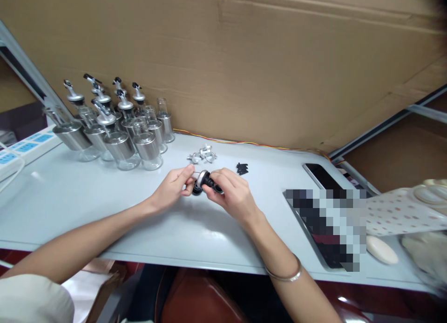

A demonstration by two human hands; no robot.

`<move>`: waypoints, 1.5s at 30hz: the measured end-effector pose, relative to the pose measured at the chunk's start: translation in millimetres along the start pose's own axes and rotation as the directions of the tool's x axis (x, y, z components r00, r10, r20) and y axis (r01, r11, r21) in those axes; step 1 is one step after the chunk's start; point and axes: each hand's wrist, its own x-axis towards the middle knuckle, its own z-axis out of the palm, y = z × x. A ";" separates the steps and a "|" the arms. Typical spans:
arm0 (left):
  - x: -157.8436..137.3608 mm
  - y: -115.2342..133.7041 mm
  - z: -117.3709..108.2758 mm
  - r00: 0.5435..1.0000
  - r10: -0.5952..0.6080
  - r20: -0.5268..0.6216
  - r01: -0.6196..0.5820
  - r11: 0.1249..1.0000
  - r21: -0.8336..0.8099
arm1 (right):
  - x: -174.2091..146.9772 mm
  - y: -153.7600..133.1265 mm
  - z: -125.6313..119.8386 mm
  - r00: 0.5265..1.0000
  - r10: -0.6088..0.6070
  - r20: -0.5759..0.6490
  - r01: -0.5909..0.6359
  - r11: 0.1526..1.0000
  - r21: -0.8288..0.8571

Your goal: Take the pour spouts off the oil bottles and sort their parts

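Near the middle of the table, my left hand (173,187) pinches the silver spout end of a bottle pourer (202,178). My right hand (231,192) is closed around the black ribbed stopper end of the same pourer. The pourer lies roughly level between the two hands. Under it, black round pieces (197,190) show in part, the rest hidden by my fingers. Just beyond the hands lie several silver pourer caps (204,154). Small black levers (241,168) lie in a little pile to the right of them.
Glass bottles with steel sleeves (145,146) stand at the back left, some topped with pourers. A white power strip (31,148) lies left of them. On the right are a phone (323,178), a pixelated tablet (316,234), a white mouse (382,250) and a dotted bag (401,211). Cardboard stands behind.
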 end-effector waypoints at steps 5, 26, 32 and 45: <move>2.2 1.6 -3.3 0.992 -0.091 0.092 0.094 0.995 -0.037 | 0.1 4.1 -0.4 0.995 -0.097 0.011 0.098 0.988 -0.116; 4.8 -18.1 -23.4 0.499 0.816 0.292 -0.566 0.051 0.823 | 1.7 1.8 1.3 0.540 0.478 0.693 -0.780 -0.024 0.625; 9.5 -25.8 -30.2 0.800 0.587 -0.123 -0.331 0.603 0.726 | -1.6 19.8 -6.5 0.563 0.742 0.364 -0.738 0.254 0.625; 10.2 -46.4 -5.4 0.998 -0.008 -0.060 0.012 0.997 0.074 | -27.9 41.1 12.3 0.720 0.615 0.322 -0.632 0.772 -0.064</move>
